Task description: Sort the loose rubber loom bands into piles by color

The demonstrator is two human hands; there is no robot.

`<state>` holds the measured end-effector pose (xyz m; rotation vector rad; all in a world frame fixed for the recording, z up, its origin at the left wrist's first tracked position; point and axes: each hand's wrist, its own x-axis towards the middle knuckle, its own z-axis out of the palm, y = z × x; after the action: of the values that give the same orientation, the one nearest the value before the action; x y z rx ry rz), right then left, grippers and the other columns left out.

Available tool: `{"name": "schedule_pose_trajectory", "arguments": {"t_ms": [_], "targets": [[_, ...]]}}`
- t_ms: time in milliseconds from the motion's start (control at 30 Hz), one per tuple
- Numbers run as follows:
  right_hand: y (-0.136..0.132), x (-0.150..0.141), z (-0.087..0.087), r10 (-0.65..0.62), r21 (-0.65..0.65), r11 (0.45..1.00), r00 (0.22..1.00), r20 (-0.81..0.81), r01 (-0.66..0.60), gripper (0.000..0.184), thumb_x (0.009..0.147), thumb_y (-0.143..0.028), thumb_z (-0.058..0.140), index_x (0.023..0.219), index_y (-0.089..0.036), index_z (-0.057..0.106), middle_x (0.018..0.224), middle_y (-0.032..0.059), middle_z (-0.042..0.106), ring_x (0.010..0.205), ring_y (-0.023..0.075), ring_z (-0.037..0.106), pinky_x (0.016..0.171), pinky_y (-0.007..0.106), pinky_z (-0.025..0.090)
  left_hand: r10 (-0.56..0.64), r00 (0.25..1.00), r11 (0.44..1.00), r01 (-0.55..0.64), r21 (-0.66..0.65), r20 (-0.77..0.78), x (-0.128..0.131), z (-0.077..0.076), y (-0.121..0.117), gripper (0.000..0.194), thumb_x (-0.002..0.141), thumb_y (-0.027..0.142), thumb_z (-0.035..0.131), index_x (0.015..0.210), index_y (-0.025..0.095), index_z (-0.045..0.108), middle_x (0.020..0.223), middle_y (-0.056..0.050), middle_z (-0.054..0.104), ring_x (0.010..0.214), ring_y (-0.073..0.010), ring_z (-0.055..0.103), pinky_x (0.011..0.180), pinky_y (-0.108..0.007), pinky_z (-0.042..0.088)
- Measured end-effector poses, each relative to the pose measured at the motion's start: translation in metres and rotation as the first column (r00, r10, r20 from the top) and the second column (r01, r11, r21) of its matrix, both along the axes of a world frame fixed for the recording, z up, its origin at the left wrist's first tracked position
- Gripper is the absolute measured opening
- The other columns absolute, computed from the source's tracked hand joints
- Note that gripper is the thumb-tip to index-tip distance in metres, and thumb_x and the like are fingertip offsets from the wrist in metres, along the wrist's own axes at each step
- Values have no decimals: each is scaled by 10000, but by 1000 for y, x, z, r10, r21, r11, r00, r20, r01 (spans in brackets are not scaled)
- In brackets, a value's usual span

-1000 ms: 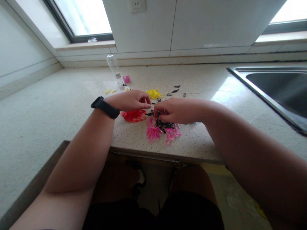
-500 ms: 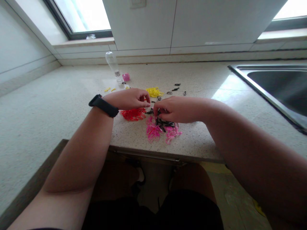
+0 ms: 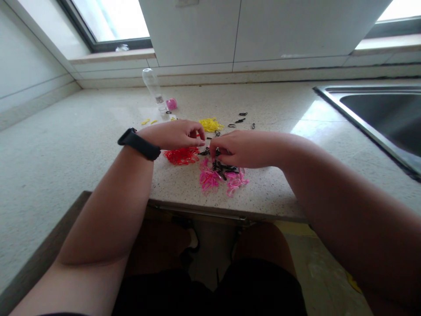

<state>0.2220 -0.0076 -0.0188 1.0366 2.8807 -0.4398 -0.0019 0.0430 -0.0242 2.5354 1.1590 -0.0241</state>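
Note:
My left hand (image 3: 187, 134) hovers by the red rubber bands (image 3: 181, 156), its thumb and forefinger tips almost together; whatever is between them is too small to make out. Fingers curled downward, my right hand (image 3: 232, 149) rests at the pile of small black rubber bands (image 3: 226, 168), and its fingertips are partly hidden among them. Pink rubber bands (image 3: 209, 181) lie under and in front of the black ones. A heap of yellow rubber bands (image 3: 211, 124) sits just beyond both hands.
A clear bottle (image 3: 154, 90) and a pink round item (image 3: 171, 104) stand at the back left. Loose black bands (image 3: 241, 120) are scattered behind my right hand. The metal sink (image 3: 378, 114) is at the right. The speckled counter (image 3: 263, 193) ends just before my legs.
The view has tilted slightly downward. Both hands keep nearly the same places over the bands, with only slight finger movement.

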Motion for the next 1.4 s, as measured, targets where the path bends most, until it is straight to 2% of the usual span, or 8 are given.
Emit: {"name": "schedule_pose_trajectory", "arguments": {"t_ms": [467, 833, 1133, 1400], "targets": [[-4, -2, 2, -35, 15, 999, 999, 28, 34, 219, 868, -274, 497, 1011, -247, 661, 897, 77, 685, 761, 216, 559, 667, 357, 360, 12, 1000, 999, -12, -31, -2, 1, 2, -1, 411, 850, 465, 550, 1115, 169, 653, 864, -46, 676, 718, -161, 554, 642, -275, 348], [-3, 0, 1, 10, 36, 999, 1000, 14, -11, 211, 875, -264, 472, 990, -244, 648, 881, 70, 675, 743, 209, 554, 659, 360, 354, 17, 1000, 999, -17, -33, -4, 0, 1, -2, 433, 850, 492, 545, 1113, 168, 658, 848, -46, 677, 713, -163, 553, 653, -283, 352], [-4, -2, 2, 2, 61, 998, 999, 33, -4, 223, 880, -255, 473, 1006, -223, 654, 887, 67, 676, 728, 192, 552, 650, 342, 347, 1, 1000, 999, -2, -46, -18, 0, 2, -1, 436, 863, 486, 524, 1134, 166, 643, 913, -53, 683, 753, -166, 572, 667, -276, 370], [-3, 0, 0, -11, 67, 998, 1000, 16, 10, 204, 880, -263, 480, 994, -236, 647, 872, 64, 677, 711, 192, 551, 631, 341, 341, 20, 1000, 999, -21, -37, -19, 0, 2, -2, 440, 860, 505, 536, 1121, 167, 641, 883, -50, 679, 743, -166, 569, 653, -276, 357]]}}
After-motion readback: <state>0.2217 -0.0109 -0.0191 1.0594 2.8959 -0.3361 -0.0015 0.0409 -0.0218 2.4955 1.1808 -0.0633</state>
